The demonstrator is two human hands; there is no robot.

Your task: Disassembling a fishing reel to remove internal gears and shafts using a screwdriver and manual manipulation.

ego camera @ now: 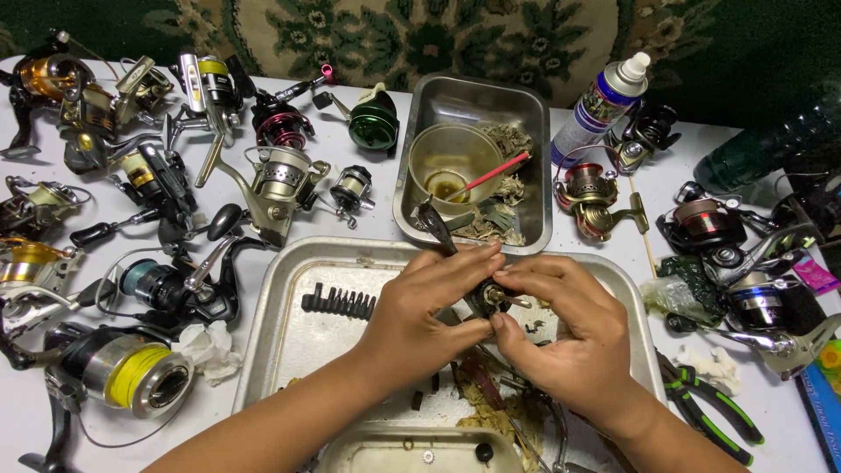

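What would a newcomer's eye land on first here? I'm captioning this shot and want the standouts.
First, the left hand and right hand, meeting over the dented metal tray at centre and together gripping a small dark reel part. Next, the crowd of fishing reels across the table's left side, above all the black reel with bright yellow line at lower left. Behind the hands, a steel pan holds a plastic cup with a red-handled brush.

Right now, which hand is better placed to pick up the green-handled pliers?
Right, probably. The pliers lie just outside the tray on that side, beside the right hand. The left hand would have to cross over, and both grip the reel part.
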